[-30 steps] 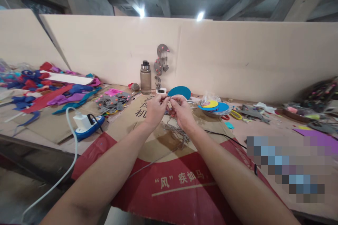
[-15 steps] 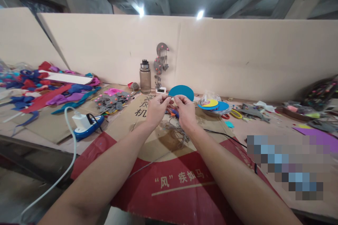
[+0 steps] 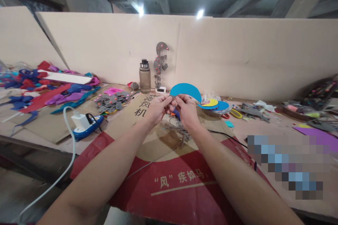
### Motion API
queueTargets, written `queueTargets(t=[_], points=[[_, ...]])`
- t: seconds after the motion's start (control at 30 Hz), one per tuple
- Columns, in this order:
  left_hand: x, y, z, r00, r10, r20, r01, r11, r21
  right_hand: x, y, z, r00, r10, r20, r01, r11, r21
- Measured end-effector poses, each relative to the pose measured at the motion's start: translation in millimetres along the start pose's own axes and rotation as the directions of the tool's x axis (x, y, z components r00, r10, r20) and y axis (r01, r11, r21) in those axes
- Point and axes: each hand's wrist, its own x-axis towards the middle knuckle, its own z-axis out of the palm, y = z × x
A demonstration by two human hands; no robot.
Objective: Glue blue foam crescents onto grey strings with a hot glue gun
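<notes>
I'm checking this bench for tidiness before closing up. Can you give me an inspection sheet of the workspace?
Surface: flattened red and tan cardboard covers the bench.
Things in hand: blue disc, held above the bench; grey cord heaped beneath the hands.
Clutter: felt scraps at left, grey felt pieces, bottle, stacked discs, scissors.
Hands: left hand and right hand both pinch the disc's lower edge.
Cables: white cable from a charger on a power strip trails off the front edge; black cable at right.
Surroundings: partition board behind, grey ornament on it.
</notes>
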Motion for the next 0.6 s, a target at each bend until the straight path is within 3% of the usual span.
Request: queueTargets(t=[0.13,0.23,0.3,0.4,0.6], points=[[1,7,-4.0,0.976,-0.188,0.111,0.203,0.969,-0.138,-1,-11,-5,0.997,0.061,0.038,-0.065,0.990,0.124],[-1,14,-4.6,0.929,-0.334,0.159,0.358,0.919,-0.164,-1,-20,-13,0.979,0.123,0.163,-0.138,0.987,0.083],[-2,16,-4.5,0.914,-0.371,0.165,0.394,0.908,-0.142,-1,-25,-18,0.965,0.141,0.219,-0.152,0.988,0.032],[-3,14,-4.7,0.927,-0.337,0.165,0.350,0.935,-0.058,1,-29,-23,0.966,0.142,0.216,-0.139,0.990,-0.030],[-2,0,-1.7,0.977,-0.157,0.144,0.136,0.980,0.146,8,-19,-31,0.987,0.087,0.134,-0.065,0.985,-0.160]])
